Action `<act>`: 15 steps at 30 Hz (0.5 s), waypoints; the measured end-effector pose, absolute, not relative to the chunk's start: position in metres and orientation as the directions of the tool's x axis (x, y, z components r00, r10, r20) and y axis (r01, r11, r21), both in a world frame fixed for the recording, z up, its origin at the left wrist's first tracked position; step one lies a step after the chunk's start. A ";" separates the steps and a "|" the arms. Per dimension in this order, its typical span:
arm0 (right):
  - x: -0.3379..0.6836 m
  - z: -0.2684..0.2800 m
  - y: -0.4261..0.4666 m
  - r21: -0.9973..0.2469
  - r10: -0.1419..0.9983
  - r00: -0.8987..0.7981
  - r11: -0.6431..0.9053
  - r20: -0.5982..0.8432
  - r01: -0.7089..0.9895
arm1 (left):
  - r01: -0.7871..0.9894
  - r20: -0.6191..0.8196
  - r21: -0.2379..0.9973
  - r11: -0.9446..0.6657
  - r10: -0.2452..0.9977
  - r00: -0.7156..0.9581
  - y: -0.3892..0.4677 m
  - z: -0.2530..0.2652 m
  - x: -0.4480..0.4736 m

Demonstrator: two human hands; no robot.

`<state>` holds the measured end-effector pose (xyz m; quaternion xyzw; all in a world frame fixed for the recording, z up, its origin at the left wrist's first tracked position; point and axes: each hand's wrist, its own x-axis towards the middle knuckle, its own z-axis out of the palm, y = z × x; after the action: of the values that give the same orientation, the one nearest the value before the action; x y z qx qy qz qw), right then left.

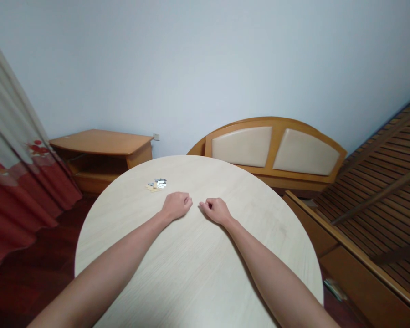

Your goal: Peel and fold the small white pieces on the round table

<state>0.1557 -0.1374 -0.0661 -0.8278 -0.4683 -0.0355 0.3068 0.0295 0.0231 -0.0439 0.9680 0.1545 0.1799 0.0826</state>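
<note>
My left hand rests on the pale round table with its fingers curled into a loose fist. Across a small gap from it, my right hand lies on the tabletop, also curled, with a dark hollow showing between thumb and fingers. Neither hand shows anything held. Just beyond my left hand, a small pile of flat pieces sits on the table. Some pieces are tan, others dark or shiny white; their kind is too small to tell.
A wooden cabinet stands behind the table on the left, beside a red and white curtain. At the back right, a padded headboard leans by the wall. Slatted wooden panels and a long wooden board lie along the right.
</note>
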 end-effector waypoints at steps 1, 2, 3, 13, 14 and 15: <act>0.156 -0.066 -0.137 -0.492 0.749 0.552 -0.348 0.365 0.798 | 0.287 0.386 0.229 -0.930 0.357 0.850 0.029 -0.043 0.029; 0.156 -0.067 -0.137 -0.506 0.740 0.548 -0.325 0.390 0.799 | 0.309 0.440 0.242 -0.920 0.387 0.810 0.036 -0.043 0.029; 0.156 -0.067 -0.137 -0.517 0.728 0.545 -0.305 0.415 0.800 | 0.332 0.478 0.258 -0.907 0.419 0.772 0.044 -0.043 0.028; 0.151 -0.068 -0.138 -0.538 0.698 0.515 -0.218 0.498 0.815 | 0.710 0.275 0.347 -0.612 0.791 0.547 0.110 -0.063 0.013; 0.150 -0.068 -0.138 -0.537 0.702 0.513 -0.217 0.494 0.815 | 0.728 0.237 0.345 -0.593 0.805 0.543 0.113 -0.064 0.014; 0.149 -0.067 -0.138 -0.538 0.707 0.512 -0.219 0.488 0.814 | 0.737 0.218 0.337 -0.586 0.810 0.545 0.115 -0.065 0.015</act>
<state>0.1485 -0.1382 -0.0673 -0.7776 -0.4889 -0.0691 0.3892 0.0155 0.1154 -0.0647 0.8727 0.4430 0.1773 0.1033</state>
